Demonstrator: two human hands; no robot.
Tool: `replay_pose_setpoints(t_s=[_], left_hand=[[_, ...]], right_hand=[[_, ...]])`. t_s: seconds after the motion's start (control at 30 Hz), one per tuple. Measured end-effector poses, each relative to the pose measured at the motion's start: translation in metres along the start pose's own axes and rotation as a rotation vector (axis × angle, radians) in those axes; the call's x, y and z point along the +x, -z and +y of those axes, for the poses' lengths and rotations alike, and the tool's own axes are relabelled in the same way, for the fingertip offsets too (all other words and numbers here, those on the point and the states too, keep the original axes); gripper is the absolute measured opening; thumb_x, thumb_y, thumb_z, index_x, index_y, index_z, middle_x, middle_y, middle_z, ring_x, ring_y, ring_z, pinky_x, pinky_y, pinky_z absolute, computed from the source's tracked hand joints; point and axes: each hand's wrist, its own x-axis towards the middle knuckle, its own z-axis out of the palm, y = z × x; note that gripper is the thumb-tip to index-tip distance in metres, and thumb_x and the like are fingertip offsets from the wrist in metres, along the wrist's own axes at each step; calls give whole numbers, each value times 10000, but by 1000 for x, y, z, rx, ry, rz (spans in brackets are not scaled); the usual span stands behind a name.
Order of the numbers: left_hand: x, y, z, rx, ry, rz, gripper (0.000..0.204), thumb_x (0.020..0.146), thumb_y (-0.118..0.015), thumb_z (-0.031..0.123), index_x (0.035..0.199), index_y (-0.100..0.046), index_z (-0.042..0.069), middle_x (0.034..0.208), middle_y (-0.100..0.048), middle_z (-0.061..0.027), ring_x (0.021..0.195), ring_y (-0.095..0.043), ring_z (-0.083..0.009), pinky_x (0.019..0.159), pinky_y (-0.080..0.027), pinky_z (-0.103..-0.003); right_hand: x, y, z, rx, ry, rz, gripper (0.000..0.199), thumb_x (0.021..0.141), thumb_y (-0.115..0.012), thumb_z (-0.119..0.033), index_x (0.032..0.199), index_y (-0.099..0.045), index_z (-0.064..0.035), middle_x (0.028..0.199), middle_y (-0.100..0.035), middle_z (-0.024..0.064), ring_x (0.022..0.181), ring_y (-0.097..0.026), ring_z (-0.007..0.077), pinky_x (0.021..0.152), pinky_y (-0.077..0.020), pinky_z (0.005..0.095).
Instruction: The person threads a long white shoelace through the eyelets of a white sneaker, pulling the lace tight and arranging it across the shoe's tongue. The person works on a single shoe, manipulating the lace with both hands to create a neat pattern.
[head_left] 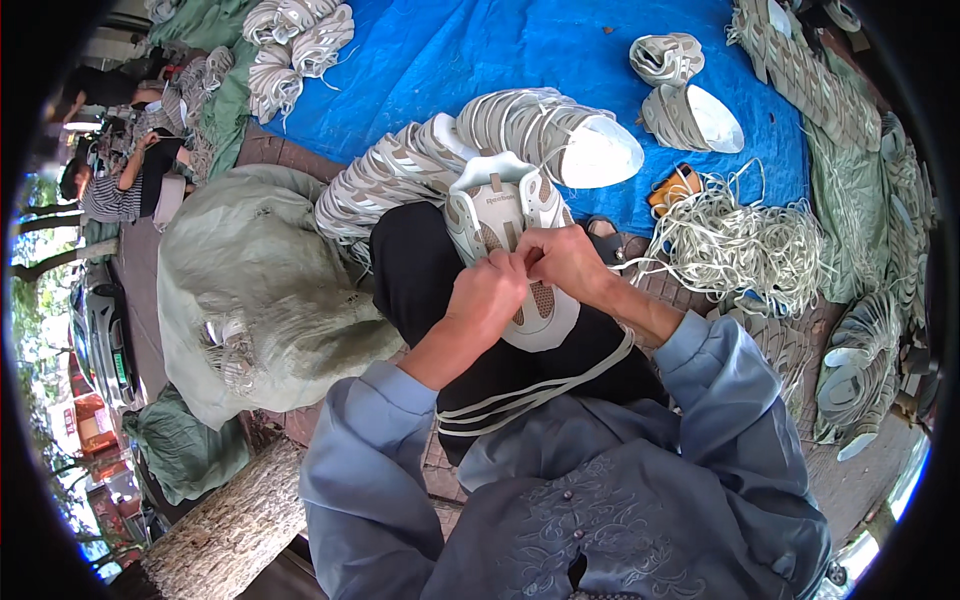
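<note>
A white and beige shoe upper [497, 207] with brown mesh panels rests on my lap, its toe toward me. My left hand [490, 290] and my right hand [562, 262] meet over its lacing area, both closed in a pinch with the fingertips touching. Whatever is between those fingers is hidden. Long off-white shoelaces [545, 393] stretch in loose strands across my thighs, below the upper. Another length of lace shows beside my right wrist.
Stacked shoe uppers [395, 180] curve beyond my knees. A tangled heap of shoelaces [740, 245] lies to the right, by an orange-brown object [675, 188]. Further uppers sit on a blue tarp [420, 60]. A large pale sack [250, 290] stands left; people sit farther off.
</note>
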Motion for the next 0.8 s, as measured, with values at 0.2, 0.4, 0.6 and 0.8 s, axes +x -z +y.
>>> replay_pose_setpoints(t_s=[0.2,0.4,0.6,0.8], left_hand=[[-5,-2,-2,-612,388,56,122,684,-603,47,679,-492,-4,620,-525,-135,498,-556,-240,453,-455,-328],[-4,6,-3,-961,641,81,125,719,-609,58,666,-515,-6,541,-537,-86,458,-537,-144,430,-422,-251],[-23,25,-7,-1427,995,168,71,789,-561,46,741,-554,-5,582,-567,-40,508,-545,-58,430,-401,-173],[-4,12,18,-2114,985,403,119,861,-468,96,868,-511,-14,740,-591,-113,545,-583,-133,450,-468,-236]], right_hand=[[-1,3,0,192,-161,-85,158,574,-577,39,724,-594,-9,604,-592,74,450,-549,122,440,-441,244],[-1,11,2,404,-178,-154,207,582,-590,97,762,-590,-6,667,-576,32,585,-525,67,513,-416,202],[-3,23,19,707,-202,-170,325,540,-625,88,843,-586,-22,746,-592,30,708,-552,90,634,-447,218],[-1,23,25,710,-203,-182,338,545,-643,84,855,-579,-31,741,-587,31,690,-546,92,646,-443,219]])
